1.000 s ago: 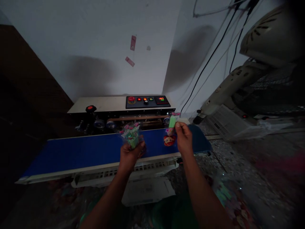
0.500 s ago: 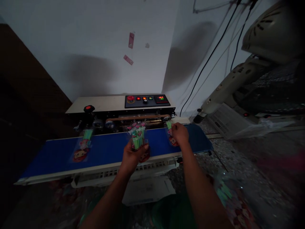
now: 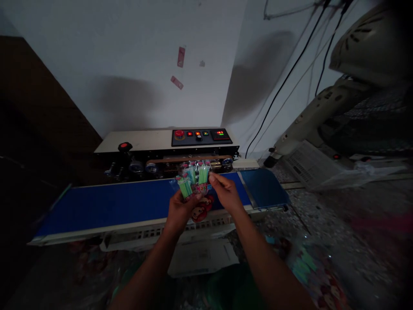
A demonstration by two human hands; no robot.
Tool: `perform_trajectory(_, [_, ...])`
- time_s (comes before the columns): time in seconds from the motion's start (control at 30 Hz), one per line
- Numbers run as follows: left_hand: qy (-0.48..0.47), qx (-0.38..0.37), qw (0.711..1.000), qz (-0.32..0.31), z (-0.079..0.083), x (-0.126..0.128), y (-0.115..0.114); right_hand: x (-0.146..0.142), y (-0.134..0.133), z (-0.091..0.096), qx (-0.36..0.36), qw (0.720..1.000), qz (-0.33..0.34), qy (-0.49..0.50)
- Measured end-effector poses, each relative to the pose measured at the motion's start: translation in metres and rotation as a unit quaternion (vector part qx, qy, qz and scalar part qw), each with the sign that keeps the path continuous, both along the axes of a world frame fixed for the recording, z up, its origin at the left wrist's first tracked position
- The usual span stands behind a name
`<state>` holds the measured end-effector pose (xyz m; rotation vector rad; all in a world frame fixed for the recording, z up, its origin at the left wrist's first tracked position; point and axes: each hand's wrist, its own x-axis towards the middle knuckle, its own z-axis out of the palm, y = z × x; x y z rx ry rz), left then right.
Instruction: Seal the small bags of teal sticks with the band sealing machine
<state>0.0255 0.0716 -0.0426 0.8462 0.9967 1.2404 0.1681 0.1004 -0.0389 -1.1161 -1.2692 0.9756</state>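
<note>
My left hand (image 3: 180, 211) is closed round a fanned stack of clear plastic packets (image 3: 185, 187) with light green sticks inside and red-haired cartoon figures at their lower ends. The thumb presses on the front of the stack. My right hand (image 3: 226, 193) pinches the right edge of a packet (image 3: 203, 175) that overlaps the stack. Both hands are over the front part of the blue conveyor belt (image 3: 122, 202). Behind the packets stands the sealing machine (image 3: 138, 142), partly hidden by them.
A control panel (image 3: 201, 137) has a red stop button and lit digits. Black knob (image 3: 125, 147) and rollers are at the belt's back edge. A fan (image 3: 361, 47) and a white crate (image 3: 309, 165) stand at right. Bagged packets (image 3: 303, 265) lie at lower right.
My right hand has moved left from the belt's right part to the stack. The packet that lay on the belt's left part is gone from that spot. The view has shifted slightly.
</note>
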Motion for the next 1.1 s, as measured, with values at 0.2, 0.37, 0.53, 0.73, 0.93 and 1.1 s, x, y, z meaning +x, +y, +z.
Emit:
perform_trajectory(0.2, [0.021, 0.014, 0.999, 0.035, -0.003, -0.003, 0.003, 0.039, 0.004, 0.013, 0.04, 0.984, -0.146, -0.091])
perform_trajectory(0.37, [0.031, 0.016, 0.999, 0.02, -0.004, -0.005, 0.003, 0.103, 0.018, 0.0, -0.027, 0.896, -0.274, -0.349])
perform_trajectory(0.53, [0.031, 0.01, 0.999, 0.004, -0.006, -0.003, 0.002, 0.12, 0.032, -0.013, -0.159, 0.813, -0.256, -0.499])
perform_trajectory(0.73, [0.039, -0.004, 0.999, -0.016, -0.004, -0.003, 0.001, 0.086, 0.046, -0.01, -0.201, 0.798, -0.205, -0.53])
perform_trajectory(0.93, [0.023, -0.013, 0.999, -0.029, -0.001, -0.003, 0.001, 0.045, 0.023, 0.009, -0.029, 0.935, -0.112, -0.334])
perform_trajectory(1.1, [0.022, 0.004, 0.999, -0.025, 0.001, 0.0, 0.0, 0.004, -0.002, 0.013, 0.007, 0.993, 0.071, -0.093])
